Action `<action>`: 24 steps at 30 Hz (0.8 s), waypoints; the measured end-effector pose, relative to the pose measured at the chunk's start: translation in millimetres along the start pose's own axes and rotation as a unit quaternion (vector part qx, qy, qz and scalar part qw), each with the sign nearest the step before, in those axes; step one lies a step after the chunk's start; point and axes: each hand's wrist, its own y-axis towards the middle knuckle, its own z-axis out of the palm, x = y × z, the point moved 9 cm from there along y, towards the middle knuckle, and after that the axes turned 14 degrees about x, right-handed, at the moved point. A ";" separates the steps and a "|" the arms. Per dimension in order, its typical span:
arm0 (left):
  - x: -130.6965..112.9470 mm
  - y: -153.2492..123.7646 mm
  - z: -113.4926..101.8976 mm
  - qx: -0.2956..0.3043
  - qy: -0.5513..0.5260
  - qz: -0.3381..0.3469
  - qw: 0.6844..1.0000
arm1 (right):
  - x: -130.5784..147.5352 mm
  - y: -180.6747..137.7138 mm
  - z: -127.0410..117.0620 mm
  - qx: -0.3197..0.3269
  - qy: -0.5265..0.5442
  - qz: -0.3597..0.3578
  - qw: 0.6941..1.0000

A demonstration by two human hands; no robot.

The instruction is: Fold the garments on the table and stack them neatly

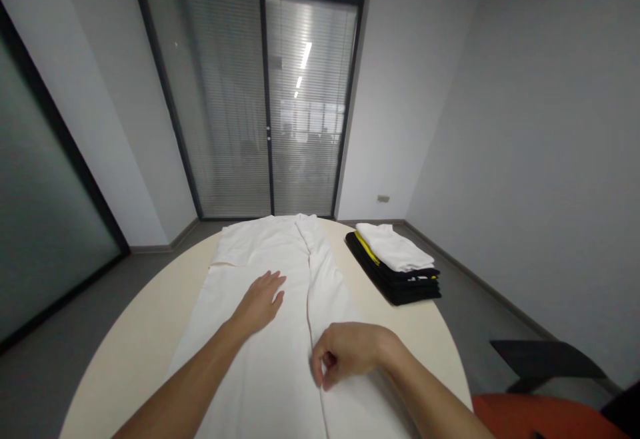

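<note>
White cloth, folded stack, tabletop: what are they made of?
White cloth: matte fabric, perhaps cotton; soft creases and a limp, folded edge show it.
Folded stack: also fabric, by its soft, layered folds in black, yellow and white; exact fibre can't be told.
Tabletop: smooth, pale, low-sheen, possibly laminate, given its even colour without visible grain; core unclear.

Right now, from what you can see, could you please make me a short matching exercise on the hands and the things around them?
Column one:
1. Left hand
2. Right hand
3. Folded stack
4. Chair seat

Column two:
A. Orange-red
B. Curled, at a long edge in the white fabric
C. On the round table
D. Palm down, fingers extended

Pairs: 1-D, 2-B, 3-C, 4-A
</note>
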 end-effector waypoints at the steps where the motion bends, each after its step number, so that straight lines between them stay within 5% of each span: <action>1: -0.4 -0.1 -0.5 0.001 0.000 0.000 1.000 | 1.9 0.5 0.2 0.004 0.006 -0.013 1.000; 5: -3.0 -2.1 -1.9 0.011 -0.004 -0.002 1.000 | 4.6 4.4 0.5 0.000 0.021 -0.045 0.999; 14: -9.3 -4.8 4.4 0.096 0.019 -0.040 0.994 | -2.3 14.8 1.5 0.032 0.014 0.031 0.999; 24: -39.2 -40.1 5.5 0.133 0.033 -0.025 0.990 | 31.6 14.4 47.4 0.107 -0.027 0.011 0.994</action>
